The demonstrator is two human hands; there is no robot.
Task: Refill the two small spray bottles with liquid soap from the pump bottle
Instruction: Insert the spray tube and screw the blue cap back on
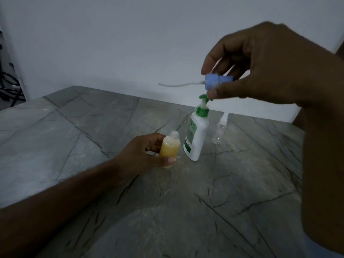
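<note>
Head view, dim light, some blur.

Progress: left hand [143, 153] curls round the first spray bottle [169, 146], standing on the stone counter [74, 127]. Bottle open at the neck, filled with yellow-orange liquid to roughly the shoulder; looks like its fill is finished or close to it. Right hand [264, 66], raised well above the counter, pinches the blue spray cap [216, 81] between thumb and fingertips, the dip tube [178, 84] trailing out sideways to the left. Cap not yet back on. Likely step in hand: recapping this bottle.

Second spray bottle [220, 129] stands just beyond the pump bottle [197, 133]; clear, cap on, and appears nearly empty, though the blur makes the level hard to read. So about half the task remains: uncap, fill, recap.

Pump bottle upright, white with green pump head, just right of the held bottle and not quite touching it.

Room: counter's near edge runs diagonally under the left forearm, its left edge off toward dark cables [9, 84]; wall behind. Bottles sit well in from the edges. Open stone in front and left. The pump head stands directly beneath the raised cap, so the descent to the open neck needs a leftward line.
</note>
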